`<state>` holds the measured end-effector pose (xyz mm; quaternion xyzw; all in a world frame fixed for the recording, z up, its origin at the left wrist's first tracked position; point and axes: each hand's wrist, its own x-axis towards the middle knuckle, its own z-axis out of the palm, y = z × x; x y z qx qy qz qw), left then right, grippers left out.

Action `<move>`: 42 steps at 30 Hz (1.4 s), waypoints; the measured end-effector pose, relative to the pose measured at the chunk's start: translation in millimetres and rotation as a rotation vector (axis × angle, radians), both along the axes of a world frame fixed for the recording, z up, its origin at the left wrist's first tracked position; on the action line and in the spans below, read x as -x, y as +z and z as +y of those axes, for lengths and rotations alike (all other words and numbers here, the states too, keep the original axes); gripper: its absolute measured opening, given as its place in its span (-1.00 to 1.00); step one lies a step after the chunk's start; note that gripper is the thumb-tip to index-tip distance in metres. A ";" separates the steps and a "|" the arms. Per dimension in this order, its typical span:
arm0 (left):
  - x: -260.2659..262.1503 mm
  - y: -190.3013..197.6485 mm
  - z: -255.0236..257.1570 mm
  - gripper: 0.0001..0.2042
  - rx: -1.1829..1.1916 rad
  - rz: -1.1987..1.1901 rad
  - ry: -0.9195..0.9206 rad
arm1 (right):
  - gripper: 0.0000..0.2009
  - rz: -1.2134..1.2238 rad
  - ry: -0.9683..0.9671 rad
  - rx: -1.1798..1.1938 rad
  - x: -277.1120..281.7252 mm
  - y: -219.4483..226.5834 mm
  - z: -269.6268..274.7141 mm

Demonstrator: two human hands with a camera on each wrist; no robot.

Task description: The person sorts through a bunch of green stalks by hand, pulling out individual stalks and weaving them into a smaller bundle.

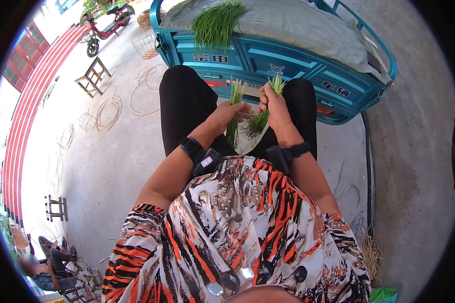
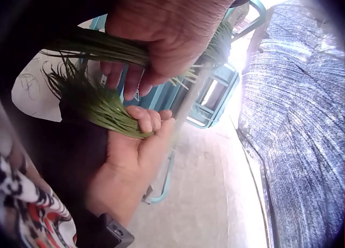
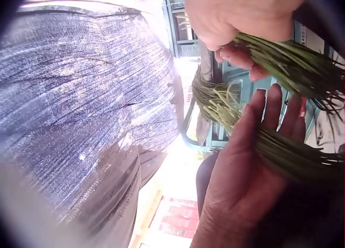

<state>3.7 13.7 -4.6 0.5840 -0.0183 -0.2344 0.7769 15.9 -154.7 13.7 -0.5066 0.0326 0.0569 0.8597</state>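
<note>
In the head view my left hand (image 1: 223,115) holds a bunch of green chives (image 1: 236,92) upright between thumb and palm. Its other fingers stretch toward the right hand, as the fingers (image 3: 273,110) show in the right wrist view. My right hand (image 1: 278,107) grips a second bunch of chives (image 1: 258,124), with the pale stem ends poking out above the fist and the leaves hanging below. In the left wrist view the curled fingers (image 2: 146,119) wrap round that bunch. Both hands are close together, above and between the knees.
A pile of chives (image 1: 215,25) lies on the grey cover (image 1: 298,30) of a blue cargo tricycle (image 1: 283,58) just ahead. To the left are a wooden stool (image 1: 92,77), coiled canes (image 1: 108,113) and a red scooter (image 1: 106,30). Another person (image 1: 50,267) sits at the lower left.
</note>
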 end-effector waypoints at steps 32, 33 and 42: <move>10.7 15.1 -2.3 -0.73 -0.131 -0.060 -0.090 | -0.74 -0.036 0.227 0.289 4.5 0.5 5.3; 9.8 13.1 -2.0 -0.73 -0.126 -0.065 -0.095 | -0.74 -0.039 0.239 0.285 4.6 -0.1 4.5; 7.5 8.9 -2.3 -0.74 -0.116 -0.087 -0.115 | -0.74 -0.077 0.222 0.364 1.3 -6.4 3.3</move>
